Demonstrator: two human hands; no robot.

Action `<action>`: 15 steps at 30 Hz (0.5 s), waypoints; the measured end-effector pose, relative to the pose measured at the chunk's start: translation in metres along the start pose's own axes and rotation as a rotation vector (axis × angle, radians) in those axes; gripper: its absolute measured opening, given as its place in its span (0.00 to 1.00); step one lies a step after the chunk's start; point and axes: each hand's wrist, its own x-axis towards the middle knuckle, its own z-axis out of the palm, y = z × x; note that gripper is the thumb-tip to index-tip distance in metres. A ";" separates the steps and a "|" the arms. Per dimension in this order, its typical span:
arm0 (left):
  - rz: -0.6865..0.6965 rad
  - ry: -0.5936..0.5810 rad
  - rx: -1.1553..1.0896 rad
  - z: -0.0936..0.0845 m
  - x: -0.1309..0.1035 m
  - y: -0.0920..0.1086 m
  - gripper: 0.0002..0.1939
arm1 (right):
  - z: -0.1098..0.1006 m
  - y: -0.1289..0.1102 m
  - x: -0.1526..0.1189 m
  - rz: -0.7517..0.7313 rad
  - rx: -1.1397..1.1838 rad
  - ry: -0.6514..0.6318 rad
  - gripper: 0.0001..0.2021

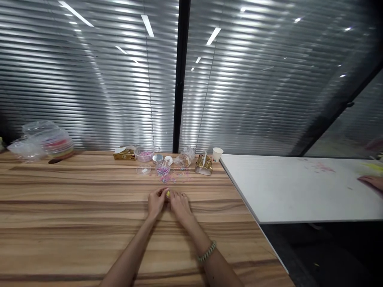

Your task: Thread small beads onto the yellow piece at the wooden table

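Observation:
Over the wood-grain table (pixel 89 235), my left hand (pixel 156 202) and my right hand (pixel 180 205) are close together with fingers bent inward. Between their fingertips shows a small yellow piece (pixel 168 193), too small to name and partly covered by the fingers. Both hands are closed on it. Just beyond them lie scattered pink and bluish bits (pixel 166 179), spread in front of a clear container (pixel 162 169) holding more such bits. A clear round lid (pixel 144 170) rests to its left.
Along the back stand gold tissue packs (pixel 124 154), a clear tub with pink bits (pixel 145 154), crumpled clear plastic (pixel 186 156) and a paper cup (pixel 217 154). Bagged coloured items (pixel 56 141) sit far left. At right is a white table (pixel 287 191) with another person's hand (pixel 372 181).

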 end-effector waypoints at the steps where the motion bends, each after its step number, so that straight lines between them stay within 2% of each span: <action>1: 0.071 0.008 0.092 0.000 0.001 0.000 0.11 | 0.001 0.001 0.001 0.035 -0.036 -0.005 0.15; 4: 0.280 -0.038 0.376 0.000 0.003 -0.002 0.13 | 0.003 0.009 0.003 0.160 -0.083 0.022 0.14; 7: 0.423 -0.220 0.622 0.003 0.003 -0.004 0.15 | 0.006 0.020 0.005 0.309 0.027 0.104 0.13; 9: 0.448 -0.285 0.771 0.005 0.001 -0.004 0.18 | 0.009 0.025 0.006 0.394 0.163 0.175 0.13; 11: 0.427 -0.296 0.883 0.007 -0.001 -0.004 0.21 | 0.012 0.028 0.007 0.443 0.284 0.226 0.13; 15: 0.397 -0.309 0.971 0.009 -0.002 -0.005 0.23 | 0.017 0.030 0.007 0.428 0.388 0.247 0.18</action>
